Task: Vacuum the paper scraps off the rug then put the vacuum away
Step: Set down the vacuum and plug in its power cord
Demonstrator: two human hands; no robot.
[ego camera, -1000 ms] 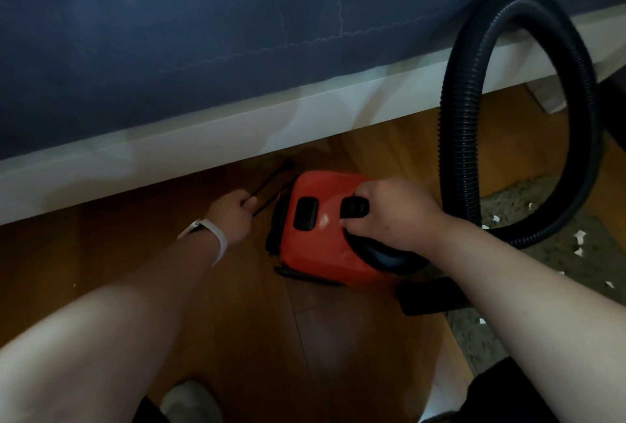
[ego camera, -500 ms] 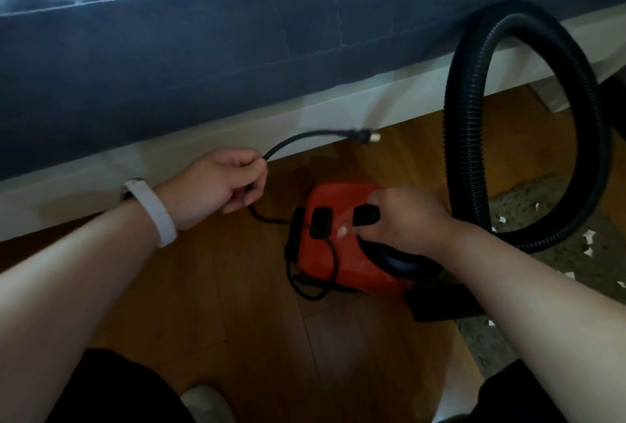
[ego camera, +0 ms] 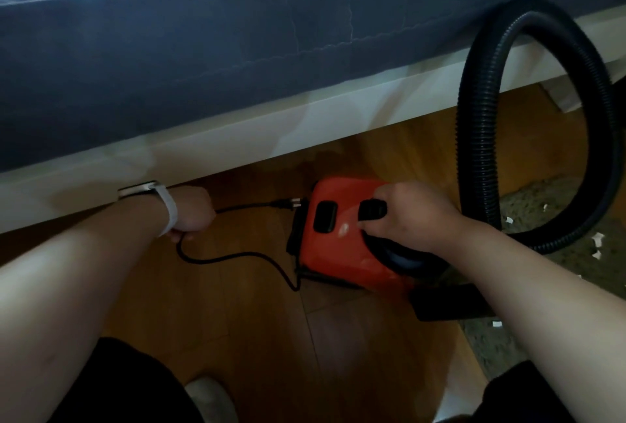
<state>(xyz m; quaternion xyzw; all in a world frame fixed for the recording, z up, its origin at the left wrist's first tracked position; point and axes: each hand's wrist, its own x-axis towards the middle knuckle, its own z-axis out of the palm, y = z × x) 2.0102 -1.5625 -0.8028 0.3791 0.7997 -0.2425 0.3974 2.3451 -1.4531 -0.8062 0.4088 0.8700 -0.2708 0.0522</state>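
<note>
Left hand (ego camera: 191,212) is fisted around the black cord (ego camera: 237,256) beside the white bed frame (ego camera: 237,138) — the plug (ego camera: 288,203) lies just beside the red vacuum (ego camera: 338,250). Right hand (ego camera: 416,216) curls tight round its black handle. The vacuum sits on the wooden floor (ego camera: 237,321) at the rug's (ego camera: 542,206) left edge — paper scraps (ego camera: 598,239) dot the rug.

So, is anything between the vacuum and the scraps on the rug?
Nothing visible does. The vacuum sits on bare floor beside the rug, right hand gripping its handle; the scraps lie just right of it, near the hose.
</note>
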